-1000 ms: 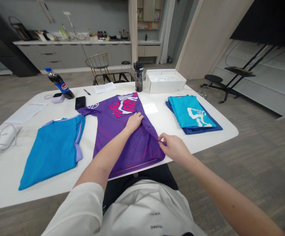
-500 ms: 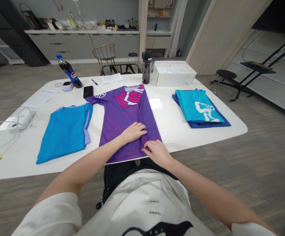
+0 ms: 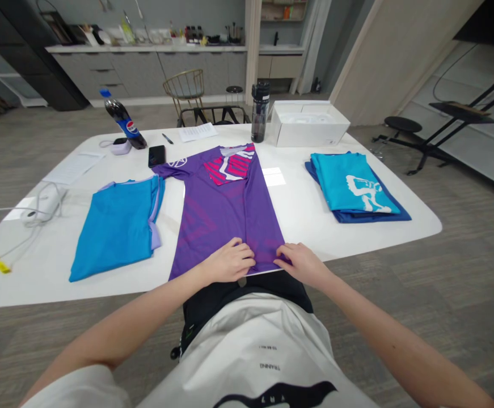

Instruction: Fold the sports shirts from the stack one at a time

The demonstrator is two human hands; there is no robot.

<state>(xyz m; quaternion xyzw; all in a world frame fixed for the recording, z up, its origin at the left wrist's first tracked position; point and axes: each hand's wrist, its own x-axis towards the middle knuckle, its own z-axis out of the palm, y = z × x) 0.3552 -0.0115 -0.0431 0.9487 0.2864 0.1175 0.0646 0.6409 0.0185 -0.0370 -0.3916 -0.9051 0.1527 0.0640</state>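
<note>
White table (image 3: 298,226), near edge: purple jersey (image 3: 225,215) lying flat lengthwise, hem just at the edge. Left hand (image 3: 229,262) open, palm down on cloth, no grip; right hand (image 3: 303,265) lightly curled at hem corner, pinch unclear. Even, light pressure from both: good for smooth cloth, square hem.

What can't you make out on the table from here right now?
Head view:
- purple jersey hem: hidden by left hand and right hand
- paper sheet beyond the jersey: writing too small to read
- blue garment under the folded turquoise shirt: mostly hidden by that shirt
</note>
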